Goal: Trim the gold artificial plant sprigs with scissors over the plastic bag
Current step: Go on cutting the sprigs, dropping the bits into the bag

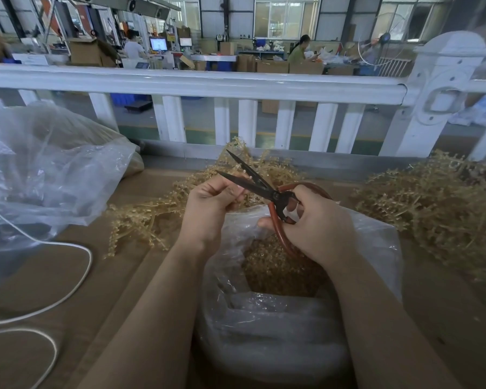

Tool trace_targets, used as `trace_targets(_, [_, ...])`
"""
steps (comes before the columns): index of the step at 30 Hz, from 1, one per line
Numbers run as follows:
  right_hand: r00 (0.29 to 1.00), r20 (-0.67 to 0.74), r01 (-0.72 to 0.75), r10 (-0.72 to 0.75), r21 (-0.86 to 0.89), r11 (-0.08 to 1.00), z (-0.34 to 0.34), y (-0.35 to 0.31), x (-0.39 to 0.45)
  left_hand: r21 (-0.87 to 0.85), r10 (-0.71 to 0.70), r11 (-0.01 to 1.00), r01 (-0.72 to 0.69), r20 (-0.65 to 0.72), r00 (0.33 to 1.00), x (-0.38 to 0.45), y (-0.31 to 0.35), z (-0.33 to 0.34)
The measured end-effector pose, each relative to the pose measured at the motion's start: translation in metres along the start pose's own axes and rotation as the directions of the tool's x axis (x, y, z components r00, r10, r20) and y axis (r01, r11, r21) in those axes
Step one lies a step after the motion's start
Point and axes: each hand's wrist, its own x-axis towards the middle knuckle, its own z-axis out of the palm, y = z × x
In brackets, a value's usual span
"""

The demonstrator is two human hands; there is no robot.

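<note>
Bag: a clear, crinkled plastic bag [278, 327] stands open on the desk nearest the person, its rim rolled down; gold cuttings [275, 270] fill the bottom, partly hidden by the right forearm.
Desk: flat brown cardboard-like surface [118, 276]; its near edge is cut off by the frame.
Cable: a white cable [76, 279] loops across the left of the desk.
Right hand: the right hand [317, 223] is curled through the handles of the scissors [267, 192], directly above the bag's mouth; the thumb sits on one reddish-brown loop, and the fingers hide most of the other.
Scissors: dark, dull metal blades, long and pointed, parted in a narrow V and aimed up and left; smooth rounded handles.
Left hand: the left hand [211, 203] pinches a thin gold sprig [244, 189] between thumb and fingertips, the stem lying between the blades; how much of it passes through is hard to make out.
Loose sprigs: a beaded, branching gold pile [141, 223] lies left of and behind the hands; a larger tangled heap [432, 209] sits at the right.
Second bag: a big rumpled clear bag [48, 175] at far left, contents blurred.
Railing: a glossy white railing [208, 82] with square balusters runs behind the desk.
Background: a workshop with cardboard boxes and seated people, too small to detail.
</note>
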Motion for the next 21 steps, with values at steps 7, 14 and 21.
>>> trace_targets(7, [0.999,-0.047,-0.006,0.003,-0.062,0.998,-0.0016,-0.0002,-0.0010,-0.013,0.003,1.000,-0.003,0.048,0.999,-0.0009,0.0016,0.0006])
trace_targets(14, [0.998,-0.065,0.009,-0.010,-0.016,1.000,-0.0010,0.0000,-0.0011,-0.085,-0.026,0.996,0.032,0.071,0.997,-0.0009,0.0024,0.0006])
trace_targets(21, [0.997,-0.063,0.035,-0.034,0.019,0.999,-0.0022,-0.0021,-0.0016,-0.073,-0.030,0.997,0.034,0.062,0.998,-0.0030,0.0051,0.0025])
